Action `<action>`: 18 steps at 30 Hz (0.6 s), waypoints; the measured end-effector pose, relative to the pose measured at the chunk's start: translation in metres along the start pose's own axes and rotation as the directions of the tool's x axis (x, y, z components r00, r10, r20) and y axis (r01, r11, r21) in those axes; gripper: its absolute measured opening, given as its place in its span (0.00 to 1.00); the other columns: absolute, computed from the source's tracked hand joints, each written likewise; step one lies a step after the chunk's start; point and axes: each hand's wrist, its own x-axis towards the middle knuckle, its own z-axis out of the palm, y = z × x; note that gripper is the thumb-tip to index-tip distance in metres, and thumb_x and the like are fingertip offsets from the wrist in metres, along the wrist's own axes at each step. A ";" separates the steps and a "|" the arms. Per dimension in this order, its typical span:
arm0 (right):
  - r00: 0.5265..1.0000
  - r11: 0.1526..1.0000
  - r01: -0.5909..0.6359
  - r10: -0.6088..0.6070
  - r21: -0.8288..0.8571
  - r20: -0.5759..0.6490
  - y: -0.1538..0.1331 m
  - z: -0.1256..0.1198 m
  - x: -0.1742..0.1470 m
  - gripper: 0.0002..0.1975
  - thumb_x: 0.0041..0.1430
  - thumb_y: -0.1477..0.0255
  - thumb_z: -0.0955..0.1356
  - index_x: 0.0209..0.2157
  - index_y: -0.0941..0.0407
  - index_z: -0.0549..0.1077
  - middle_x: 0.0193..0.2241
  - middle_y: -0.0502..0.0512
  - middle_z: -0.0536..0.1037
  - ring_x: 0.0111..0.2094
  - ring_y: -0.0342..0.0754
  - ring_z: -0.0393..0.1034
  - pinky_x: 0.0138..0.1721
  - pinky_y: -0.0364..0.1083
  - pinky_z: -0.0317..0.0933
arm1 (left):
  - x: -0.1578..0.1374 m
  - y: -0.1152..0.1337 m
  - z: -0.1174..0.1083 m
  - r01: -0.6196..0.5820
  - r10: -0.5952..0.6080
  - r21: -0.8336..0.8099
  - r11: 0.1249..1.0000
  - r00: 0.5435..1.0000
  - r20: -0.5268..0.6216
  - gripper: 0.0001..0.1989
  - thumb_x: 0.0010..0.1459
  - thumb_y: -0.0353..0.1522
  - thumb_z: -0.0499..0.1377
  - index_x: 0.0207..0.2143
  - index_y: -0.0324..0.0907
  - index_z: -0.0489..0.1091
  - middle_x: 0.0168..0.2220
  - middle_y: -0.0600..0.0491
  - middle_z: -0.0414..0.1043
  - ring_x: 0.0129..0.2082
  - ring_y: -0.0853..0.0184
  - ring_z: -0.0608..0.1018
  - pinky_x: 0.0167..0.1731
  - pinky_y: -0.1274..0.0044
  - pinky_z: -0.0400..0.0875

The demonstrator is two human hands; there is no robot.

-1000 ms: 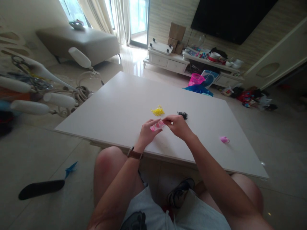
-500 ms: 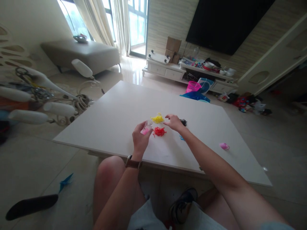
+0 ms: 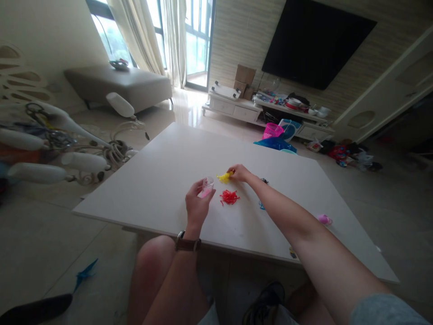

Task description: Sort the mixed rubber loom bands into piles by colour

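Observation:
My left hand [image 3: 197, 202] is wrapped round a small clear plastic cup [image 3: 208, 182], tilted a little, with something pink inside near its base. My right hand [image 3: 239, 173] reaches to the right edge of a pile of small yellow strips [image 3: 223, 178], fingers bent down and pinched on some of them. Just below that pile lies a heap of red strips [image 3: 229, 197]. Blue strips [image 3: 261, 205] and black strips [image 3: 264, 181] show only in part, beside my right forearm.
All this is on a white table [image 3: 162, 180]. A small pink-purple object [image 3: 324, 220] sits at its right side. Past the far edge are a pink basket [image 3: 272, 131] and a blue bag [image 3: 275, 144]. White lamp arms [image 3: 84, 161] stand to the left.
My right hand has moved left and down onto the yellow pile, its fingers closing there. My left hand still holds the cup. The whole view has shifted slightly.

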 end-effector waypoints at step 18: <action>0.983 0.995 0.065 -0.051 0.076 -0.175 -0.013 -0.028 0.002 0.08 0.50 0.75 0.74 0.35 0.57 0.85 0.28 0.53 0.84 0.28 0.46 0.75 0.31 0.42 0.65 | 0.070 -0.013 0.022 -0.300 0.122 0.546 0.783 0.933 0.339 0.23 0.53 0.26 0.67 0.53 0.44 0.77 0.44 0.49 0.76 0.44 0.62 0.77 0.48 0.73 0.71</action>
